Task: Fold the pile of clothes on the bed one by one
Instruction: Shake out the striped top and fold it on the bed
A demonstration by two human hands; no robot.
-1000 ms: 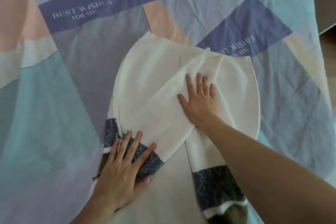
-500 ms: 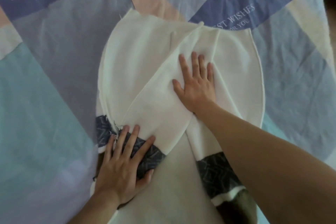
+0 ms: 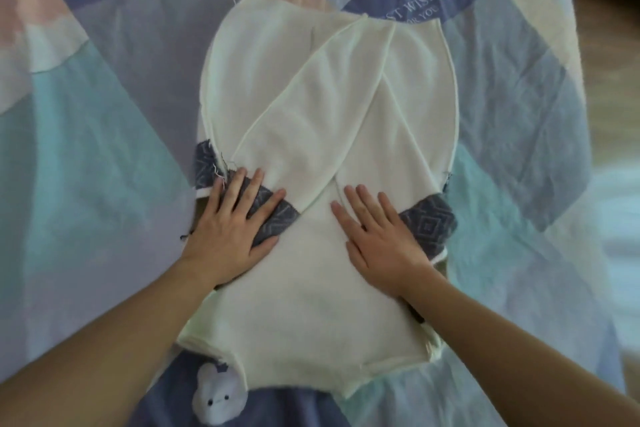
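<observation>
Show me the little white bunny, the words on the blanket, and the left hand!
bunny [image 3: 216, 399], head view, on its face.
words [image 3: 417, 10], head view, on the "BEST WISHES" lettering at upper right.
left hand [image 3: 232, 229], head view, on the back of the hand.

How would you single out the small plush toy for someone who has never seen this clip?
Start at the cream garment spread on the patchwork bedsheet. Below its near-left corner lies a plush toy: white, rounded, with two dark dot eyes, the only stuffed thing there.
</observation>
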